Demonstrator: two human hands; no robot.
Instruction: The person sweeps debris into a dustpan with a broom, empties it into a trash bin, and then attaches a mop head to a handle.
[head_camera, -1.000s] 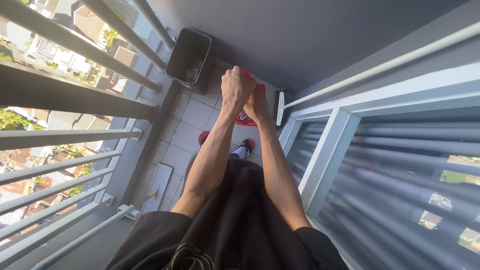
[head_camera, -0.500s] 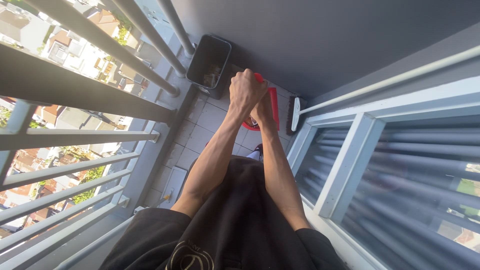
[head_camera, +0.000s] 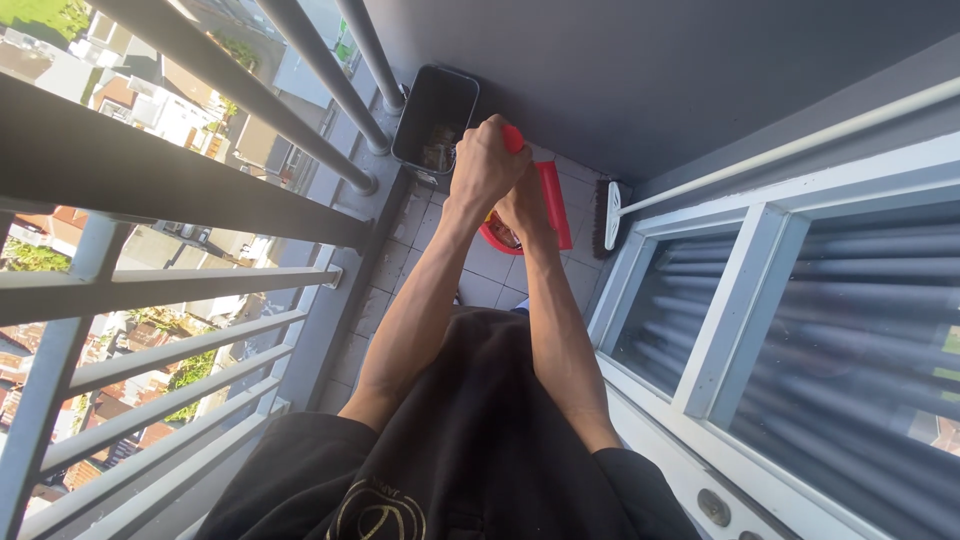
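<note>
red dustpan (head_camera: 553, 205) handle gripped by left hand (head_camera: 485, 165), right hand (head_camera: 522, 207).

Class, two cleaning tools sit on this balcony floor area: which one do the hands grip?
The red dustpan, gripped by both the left hand and right hand; the white-handled broom leans untouched beside the window.

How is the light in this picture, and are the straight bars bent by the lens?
Head view: strong sun lights the railing and both forearms, while the grey wall and the dark bin lie in shade. The wide lens makes the bars fan out and loom large near the edges. The window pane mirrors the bars in soft streaks. The left hand stays fairly sharp.
</note>
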